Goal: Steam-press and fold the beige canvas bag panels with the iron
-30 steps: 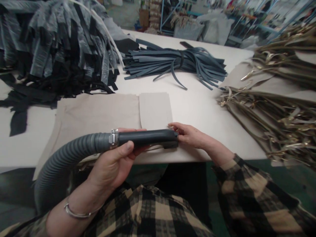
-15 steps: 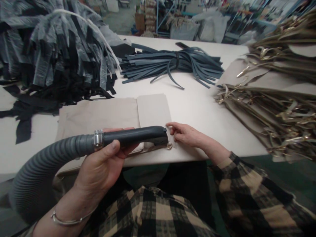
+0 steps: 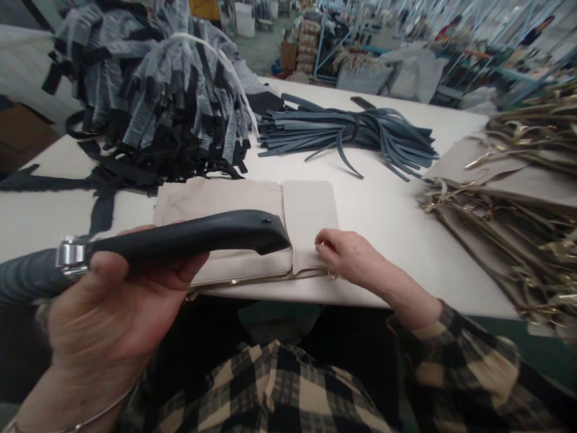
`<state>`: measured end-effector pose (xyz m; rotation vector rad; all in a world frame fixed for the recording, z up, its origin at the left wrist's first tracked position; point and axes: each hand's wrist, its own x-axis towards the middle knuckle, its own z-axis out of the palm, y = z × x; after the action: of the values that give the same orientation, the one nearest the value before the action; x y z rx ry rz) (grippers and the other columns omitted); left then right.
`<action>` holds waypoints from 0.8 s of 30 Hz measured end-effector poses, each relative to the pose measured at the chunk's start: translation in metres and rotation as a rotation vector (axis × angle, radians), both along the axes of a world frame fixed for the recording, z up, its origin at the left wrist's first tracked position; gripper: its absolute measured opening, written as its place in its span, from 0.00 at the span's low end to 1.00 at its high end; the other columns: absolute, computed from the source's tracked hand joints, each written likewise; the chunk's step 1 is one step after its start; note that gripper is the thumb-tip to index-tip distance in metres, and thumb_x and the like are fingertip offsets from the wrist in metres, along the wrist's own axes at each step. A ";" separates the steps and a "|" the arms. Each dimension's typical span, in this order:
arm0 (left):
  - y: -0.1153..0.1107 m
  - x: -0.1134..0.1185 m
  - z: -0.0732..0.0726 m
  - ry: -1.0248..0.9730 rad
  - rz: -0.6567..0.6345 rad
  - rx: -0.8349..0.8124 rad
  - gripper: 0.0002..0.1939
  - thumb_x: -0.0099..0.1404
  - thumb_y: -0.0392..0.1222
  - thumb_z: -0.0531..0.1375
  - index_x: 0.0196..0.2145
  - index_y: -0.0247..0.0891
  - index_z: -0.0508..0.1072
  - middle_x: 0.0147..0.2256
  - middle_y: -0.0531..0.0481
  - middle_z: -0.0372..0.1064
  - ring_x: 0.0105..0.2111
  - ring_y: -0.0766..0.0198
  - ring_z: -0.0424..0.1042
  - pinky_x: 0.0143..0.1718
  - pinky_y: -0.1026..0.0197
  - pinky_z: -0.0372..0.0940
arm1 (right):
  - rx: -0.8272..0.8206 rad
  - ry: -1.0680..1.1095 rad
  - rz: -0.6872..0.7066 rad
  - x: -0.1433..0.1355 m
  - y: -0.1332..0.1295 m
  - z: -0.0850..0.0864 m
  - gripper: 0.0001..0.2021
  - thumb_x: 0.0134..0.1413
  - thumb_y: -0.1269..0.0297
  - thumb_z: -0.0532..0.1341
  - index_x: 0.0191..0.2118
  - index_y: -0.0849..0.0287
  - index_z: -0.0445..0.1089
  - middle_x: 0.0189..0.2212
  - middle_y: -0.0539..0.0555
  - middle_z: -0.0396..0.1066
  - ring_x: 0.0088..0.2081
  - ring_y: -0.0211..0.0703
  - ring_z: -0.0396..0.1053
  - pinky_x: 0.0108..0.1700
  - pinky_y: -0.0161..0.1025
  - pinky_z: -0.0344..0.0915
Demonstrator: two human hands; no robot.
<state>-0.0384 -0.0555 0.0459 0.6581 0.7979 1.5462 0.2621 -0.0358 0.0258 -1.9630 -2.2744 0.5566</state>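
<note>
My left hand [image 3: 117, 307] is wrapped around the black handle of a vacuum hose [image 3: 193, 236], raised over the table with its angled nozzle end pointing right. A metal clamp [image 3: 72, 255] joins the handle to a grey ribbed hose [image 3: 29, 278]. Beneath it lies a flat beige fabric bag [image 3: 220, 195] with a zipper along its near edge, partly hidden by the handle. A smooth beige panel [image 3: 311, 207] forms its right part. My right hand [image 3: 351, 255] rests at that panel's right edge, fingers curled together; what they pinch is hidden. A gold ring [image 3: 332, 274] shows just below it.
Behind the bag lies a tied bundle of blue-grey straps [image 3: 351, 129]. Black strips in clear plastic [image 3: 157, 102] are heaped at the back left. Stacked beige pieces with gold hardware [image 3: 505, 228] hang over the right side. The white table's [image 3: 383, 210] near edge runs below my hands.
My left hand has drawn the hose handle left and closer to me, uncovering the zipper edge. My right hand's fingers have curled in at the panel's edge. The view has shifted left.
</note>
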 end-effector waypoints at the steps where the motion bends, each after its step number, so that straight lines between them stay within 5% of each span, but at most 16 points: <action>1: -0.001 -0.006 -0.003 0.002 0.018 -0.020 0.10 0.56 0.45 0.69 0.35 0.41 0.78 0.37 0.56 0.80 0.52 0.52 0.72 0.53 0.48 0.72 | 0.003 -0.002 0.005 -0.011 0.000 0.003 0.09 0.63 0.64 0.55 0.40 0.59 0.72 0.30 0.54 0.73 0.31 0.43 0.68 0.33 0.37 0.56; 6: -0.003 -0.007 -0.020 -0.021 0.018 -0.166 0.13 0.50 0.44 0.72 0.34 0.42 0.78 0.39 0.55 0.80 0.48 0.52 0.74 0.47 0.53 0.76 | 0.010 0.070 0.022 -0.029 0.007 -0.017 0.11 0.63 0.71 0.52 0.43 0.60 0.71 0.34 0.56 0.75 0.35 0.44 0.69 0.37 0.37 0.58; 11: 0.003 0.013 -0.012 -0.024 -0.085 -0.129 0.19 0.43 0.44 0.76 0.33 0.41 0.79 0.36 0.53 0.80 0.43 0.52 0.76 0.44 0.51 0.77 | -0.001 0.321 0.040 -0.017 0.007 -0.038 0.15 0.60 0.68 0.59 0.53 0.58 0.68 0.34 0.51 0.74 0.34 0.39 0.69 0.38 0.35 0.60; 16: 0.008 0.013 -0.002 0.054 -0.082 -0.065 0.18 0.45 0.46 0.75 0.34 0.42 0.79 0.38 0.53 0.79 0.46 0.51 0.75 0.48 0.50 0.74 | -0.004 0.173 -0.072 -0.034 0.008 -0.031 0.09 0.61 0.59 0.59 0.38 0.59 0.72 0.28 0.53 0.73 0.29 0.41 0.67 0.30 0.36 0.55; 20: 0.004 0.001 -0.009 0.040 0.002 -0.057 0.13 0.52 0.44 0.72 0.35 0.42 0.78 0.39 0.57 0.79 0.50 0.51 0.73 0.52 0.49 0.73 | 0.050 0.346 0.012 -0.039 0.013 -0.036 0.08 0.58 0.68 0.60 0.44 0.58 0.69 0.29 0.51 0.73 0.29 0.38 0.67 0.33 0.34 0.58; 24: -0.001 -0.002 -0.021 0.003 0.030 -0.170 0.15 0.48 0.46 0.74 0.34 0.42 0.78 0.38 0.56 0.80 0.49 0.52 0.73 0.48 0.52 0.75 | 0.074 0.473 -0.017 -0.031 0.009 -0.051 0.02 0.58 0.70 0.62 0.36 0.59 0.72 0.32 0.51 0.74 0.34 0.38 0.70 0.39 0.34 0.62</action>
<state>-0.0405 -0.0564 0.0247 0.5259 0.9332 1.4857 0.2307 -0.0263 -0.0253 -1.6015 -1.9516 0.8195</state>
